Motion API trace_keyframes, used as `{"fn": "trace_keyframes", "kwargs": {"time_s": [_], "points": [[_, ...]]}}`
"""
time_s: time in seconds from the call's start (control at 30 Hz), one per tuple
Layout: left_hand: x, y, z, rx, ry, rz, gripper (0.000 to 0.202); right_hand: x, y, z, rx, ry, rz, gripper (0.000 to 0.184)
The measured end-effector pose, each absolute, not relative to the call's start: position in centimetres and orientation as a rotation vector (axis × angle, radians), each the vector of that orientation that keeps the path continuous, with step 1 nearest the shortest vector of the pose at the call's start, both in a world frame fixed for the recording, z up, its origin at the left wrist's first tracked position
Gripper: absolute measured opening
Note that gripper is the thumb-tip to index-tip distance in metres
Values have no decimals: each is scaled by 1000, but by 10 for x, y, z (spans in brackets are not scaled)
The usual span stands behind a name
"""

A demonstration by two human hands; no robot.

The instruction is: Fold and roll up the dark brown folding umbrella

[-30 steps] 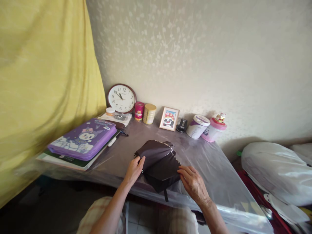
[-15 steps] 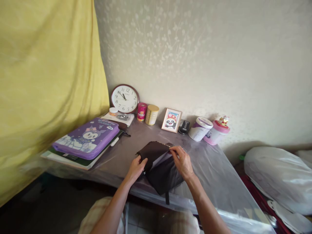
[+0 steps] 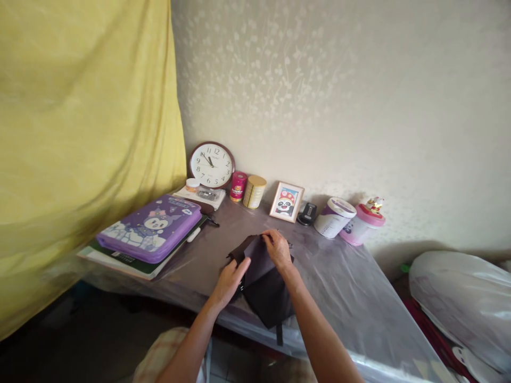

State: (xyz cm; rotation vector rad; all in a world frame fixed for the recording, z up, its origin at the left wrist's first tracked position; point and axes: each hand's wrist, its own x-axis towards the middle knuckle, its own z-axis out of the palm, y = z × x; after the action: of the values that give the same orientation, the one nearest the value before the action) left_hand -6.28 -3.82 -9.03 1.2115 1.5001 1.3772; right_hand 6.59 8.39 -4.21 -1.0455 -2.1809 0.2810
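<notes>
My left hand: thumb and fingers closed on the left edge of the black folded fabric bundle | my right hand: fingertips pinching its far edge | bundle: near the front edge of the grey, clear-plastic-covered table, right of the purple cartoon-printed rectangular case.

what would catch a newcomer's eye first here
The large yellow fabric curtain filling the left side probably comes first. Then perhaps the purple rectangular case, left on the grey plastic-covered table, and the black folded fabric at its near edge, with left hand and right hand on it.
</notes>
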Motion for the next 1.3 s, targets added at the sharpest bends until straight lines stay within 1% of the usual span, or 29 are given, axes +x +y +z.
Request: {"fn": "trace_keyframes", "kwargs": {"time_s": [0.1,0.2,0.27,0.33,0.47,0.6,0.67,0.73,0.8,0.87,1.0,1.17,1.23,1.3], "points": [[-58,-34,-96,1237,1591,1317,49,60,87,-46,-1047,-2210,261,17],[-56,-29,-107,1332,1832,1209,42,55,91,-50,-1038,-2245,260,16],[-55,-27,-112,1376,1949,1149,43,54,92,-53,-1022,-2266,279,16],[-54,-26,-113,1389,1989,1136,45,54,90,-55,-1003,-2258,311,15],[-55,-25,-110,1389,2002,1139,46,59,76,-60,-907,-2217,346,24],[-55,-25,-108,1388,2019,1130,48,66,69,-66,-731,-2465,285,21],[-55,-25,-108,1389,2033,1124,48,70,73,-68,-785,-2537,198,19],[-56,-25,-108,1391,2046,1122,48,78,80,-66,-925,-2481,104,18],[-56,-25,-108,1390,2058,1121,48,89,83,-60,-1010,-2382,76,18],[-57,-25,-109,1381,2071,1115,48,105,78,-52,-1009,-2321,138,20],[-57,-25,-108,1360,2078,1105,47,141,43,-40,-942,-2412,387,21],[-57,-27,-107,1360,2072,1117,47,175,-7,-46,-894,-2549,473,21],[-57,-27,-107,1364,2073,1121,47,181,-22,-48,-854,-2611,476,27],[-57,-28,-108,1369,2075,1124,47,183,-36,-49,-821,-2702,457,38]]}}
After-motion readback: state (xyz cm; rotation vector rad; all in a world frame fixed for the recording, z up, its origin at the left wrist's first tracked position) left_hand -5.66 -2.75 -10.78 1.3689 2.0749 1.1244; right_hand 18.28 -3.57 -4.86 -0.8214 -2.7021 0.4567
